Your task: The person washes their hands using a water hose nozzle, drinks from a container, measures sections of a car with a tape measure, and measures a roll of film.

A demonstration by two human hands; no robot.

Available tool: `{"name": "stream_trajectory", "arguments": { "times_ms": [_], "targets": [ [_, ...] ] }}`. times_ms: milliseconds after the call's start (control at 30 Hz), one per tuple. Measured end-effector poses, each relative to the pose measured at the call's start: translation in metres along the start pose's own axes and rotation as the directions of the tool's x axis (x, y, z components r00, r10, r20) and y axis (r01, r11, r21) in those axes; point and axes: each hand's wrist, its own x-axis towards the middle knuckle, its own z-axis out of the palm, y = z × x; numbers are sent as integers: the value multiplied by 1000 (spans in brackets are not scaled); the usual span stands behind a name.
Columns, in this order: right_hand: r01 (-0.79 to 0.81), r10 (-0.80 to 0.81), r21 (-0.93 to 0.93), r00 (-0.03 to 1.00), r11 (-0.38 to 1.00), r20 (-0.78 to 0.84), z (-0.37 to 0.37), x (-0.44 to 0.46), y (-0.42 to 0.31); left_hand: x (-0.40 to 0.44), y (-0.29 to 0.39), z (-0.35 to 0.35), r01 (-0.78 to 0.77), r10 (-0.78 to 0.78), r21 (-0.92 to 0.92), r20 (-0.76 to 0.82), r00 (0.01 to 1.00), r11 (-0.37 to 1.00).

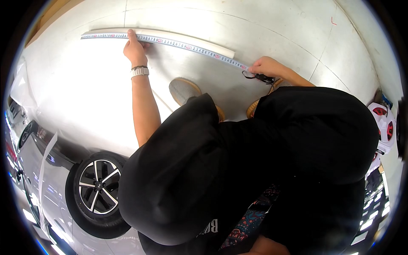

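A measuring tape [187, 46], with blue-edged markings and red numerals, stretches from the upper left toward the right. Along its far side lies a long, slightly curved white strip [212, 49], which ends short of my right hand. My left hand [135, 49] is closed around both, its thumb on top and its fingers partly hidden beneath. At the tape's right end, my right hand [268, 66] pinches the tape between thumb and fingers. A black cord [262, 78] hangs just below that hand.
My shoes [184, 90] stand on the pale tiled floor [272, 27], below the strip. A silver car with a black-and-white wheel [100, 186] is at lower left. A white-and-red object [383, 127] stands at the right edge.
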Motion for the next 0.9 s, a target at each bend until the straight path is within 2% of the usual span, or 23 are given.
{"name": "stream_trajectory", "arguments": {
  "times_ms": [233,633,900],
  "targets": [
    [23,-24,-72,1000,997,-11,-1,5,5,-1,1,1,7,-7,-5,4,1000,1000],
    [26,-26,-3,1000,1000,-8,0,1,1,1,-1,1,1,-1,-15,-4,1000,1000],
    [11,-11,-26,1000,1000,-7,-2,4,3,-2,2,2,1,-1,-5,-4,1000,1000]
  ]
}}
